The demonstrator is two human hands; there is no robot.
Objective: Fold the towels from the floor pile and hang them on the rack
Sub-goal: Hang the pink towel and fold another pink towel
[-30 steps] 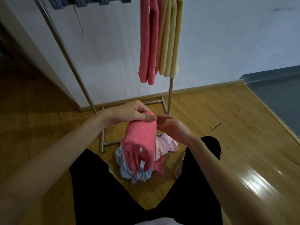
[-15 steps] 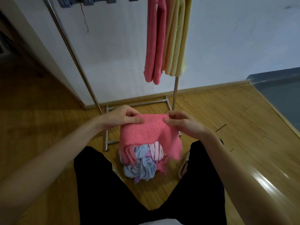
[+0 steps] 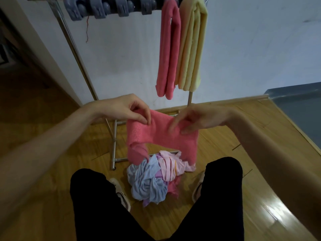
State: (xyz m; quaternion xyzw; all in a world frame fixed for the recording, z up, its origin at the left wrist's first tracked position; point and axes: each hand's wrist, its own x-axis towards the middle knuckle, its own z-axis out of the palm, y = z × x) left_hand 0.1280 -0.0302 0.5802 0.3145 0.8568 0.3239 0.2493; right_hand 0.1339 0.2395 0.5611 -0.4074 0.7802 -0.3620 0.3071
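1. Surface and room: a wood-plank floor (image 3: 52, 153) runs from the dark left side to a glossy patch at lower right. A white wall (image 3: 121, 58) stands behind, with a wooden skirting board (image 3: 225, 101) at its foot and a grey-blue panel (image 3: 298, 105) at far right.
2. The metal rack (image 3: 76, 49) stands against the wall. Grey clips (image 3: 104, 6) sit on its top bar at left; a folded pink towel (image 3: 167, 53) and, just beside it on the right, a folded yellow towel (image 3: 191, 46) hang lengthwise downward.
3. The left hand (image 3: 125, 110) pinches the upper left edge of the held pink towel (image 3: 161, 134) between thumb and fingers.
4. That towel is textured, coral pink, held in the air above the floor pile (image 3: 156, 178). Its long axis runs left to right between the hands; both ends droop downward.
5. The right hand (image 3: 196, 120) is blurred; its fingers curl onto the towel's upper right part, apparently gripping it.
6. The pile, pale blue, lilac and pink cloth, lies on the floor between the person's black-clad legs (image 3: 97, 206), just in front of the rack's base.
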